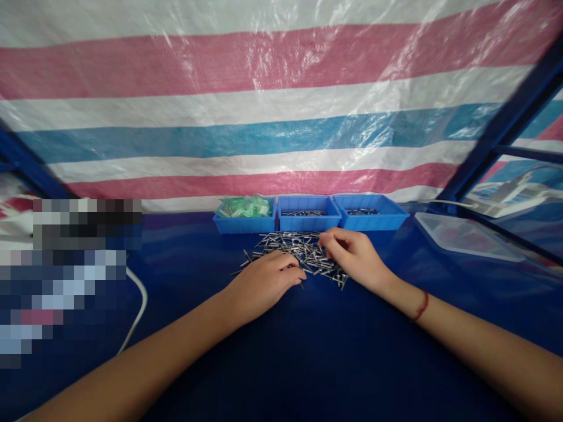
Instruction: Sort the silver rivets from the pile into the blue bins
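Note:
A loose pile of silver blind rivets [310, 249] with thin stems lies on the dark blue table, below the blue bins. My left hand [268, 281] rests at the pile's near left side with its fingers curled; a thin stem pokes out under the fingertips, so it appears to hold a rivet. At the pile's right edge, my right hand [354, 255] has thumb and forefinger pinched together over the rivets. Whatever is between those fingertips is too small to make out. A red string bracelet [422, 306] circles my right wrist.
Behind the pile stand a left bin [245, 225] with green packets, a middle bin [308, 223] and a right bin [373, 221], both with rivets. A translucent lid [466, 237] lies right. A white cable [143, 299] runs left. Striped sheeting [281, 135] hangs behind.

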`<action>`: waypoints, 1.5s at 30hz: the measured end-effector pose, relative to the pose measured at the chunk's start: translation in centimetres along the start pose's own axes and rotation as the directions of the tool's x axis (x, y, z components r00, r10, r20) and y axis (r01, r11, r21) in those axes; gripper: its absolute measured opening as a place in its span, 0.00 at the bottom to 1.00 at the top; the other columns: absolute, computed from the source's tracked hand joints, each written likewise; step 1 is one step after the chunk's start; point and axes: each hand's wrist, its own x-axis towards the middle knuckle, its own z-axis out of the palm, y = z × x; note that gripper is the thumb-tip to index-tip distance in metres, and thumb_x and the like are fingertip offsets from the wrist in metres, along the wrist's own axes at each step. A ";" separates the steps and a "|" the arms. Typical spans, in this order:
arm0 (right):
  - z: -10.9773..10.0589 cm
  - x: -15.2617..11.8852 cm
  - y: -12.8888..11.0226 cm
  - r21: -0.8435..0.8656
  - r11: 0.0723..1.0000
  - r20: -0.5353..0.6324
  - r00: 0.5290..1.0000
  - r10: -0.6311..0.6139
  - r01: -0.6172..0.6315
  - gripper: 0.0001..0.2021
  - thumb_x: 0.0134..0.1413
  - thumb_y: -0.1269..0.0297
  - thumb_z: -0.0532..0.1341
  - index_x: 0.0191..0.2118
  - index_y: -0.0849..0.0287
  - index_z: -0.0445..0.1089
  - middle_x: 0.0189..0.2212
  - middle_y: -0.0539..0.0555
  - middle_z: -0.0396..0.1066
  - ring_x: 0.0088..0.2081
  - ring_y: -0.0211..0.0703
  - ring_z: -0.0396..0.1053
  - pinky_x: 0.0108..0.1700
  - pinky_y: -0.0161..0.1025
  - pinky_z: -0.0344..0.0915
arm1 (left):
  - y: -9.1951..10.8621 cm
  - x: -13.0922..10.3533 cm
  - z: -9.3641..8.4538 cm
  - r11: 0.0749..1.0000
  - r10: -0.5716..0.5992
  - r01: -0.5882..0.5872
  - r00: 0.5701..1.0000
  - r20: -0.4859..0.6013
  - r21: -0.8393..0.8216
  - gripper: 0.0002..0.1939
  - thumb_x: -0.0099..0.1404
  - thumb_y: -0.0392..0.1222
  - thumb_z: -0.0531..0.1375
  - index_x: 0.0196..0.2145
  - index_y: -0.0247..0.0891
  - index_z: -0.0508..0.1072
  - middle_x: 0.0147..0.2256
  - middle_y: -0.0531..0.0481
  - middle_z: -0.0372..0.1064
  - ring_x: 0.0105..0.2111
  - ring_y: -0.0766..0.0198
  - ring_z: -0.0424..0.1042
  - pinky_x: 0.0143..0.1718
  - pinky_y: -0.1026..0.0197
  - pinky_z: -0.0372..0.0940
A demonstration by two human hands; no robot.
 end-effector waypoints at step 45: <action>0.5 -1.3 -2.7 0.098 0.939 0.093 0.936 -0.339 0.330 0.05 0.56 0.67 0.58 0.35 0.58 0.71 0.27 0.51 0.69 0.25 0.34 0.62 0.26 0.33 0.60 | -0.1 0.0 0.7 0.960 -0.222 0.164 0.940 -0.260 -0.228 0.04 0.65 0.39 0.56 0.35 0.39 0.69 0.36 0.53 0.72 0.38 0.64 0.69 0.39 0.60 0.58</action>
